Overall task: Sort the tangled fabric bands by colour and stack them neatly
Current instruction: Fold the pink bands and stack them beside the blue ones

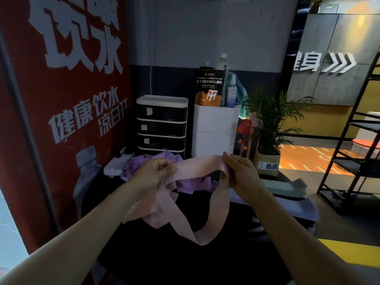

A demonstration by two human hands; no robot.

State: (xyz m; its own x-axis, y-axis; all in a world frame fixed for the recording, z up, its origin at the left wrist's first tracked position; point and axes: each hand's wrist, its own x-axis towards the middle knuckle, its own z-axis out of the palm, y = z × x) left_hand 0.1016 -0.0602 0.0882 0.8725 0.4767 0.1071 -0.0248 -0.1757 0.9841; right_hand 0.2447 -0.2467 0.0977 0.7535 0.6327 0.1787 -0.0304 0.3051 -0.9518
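left hand (153, 174) and right hand (239, 171) are each pinching the pink band (200, 166), stretching it above the dark table (205, 264). its loops are hanging down. purple bands (191, 185), seemingly tangled, are lying behind on the table.

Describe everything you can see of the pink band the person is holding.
The pink band is a wide, flat strip of thin, smooth, stretchy-looking fabric, pale pink. The left hand and right hand each pinch its upper edge, pulling a stretch taut between them above the dark table. Below, the rest hangs in twisted, overlapping loops, the lowest fold drooping towards the table. A purple band pile lies behind it; contact there is unclear.
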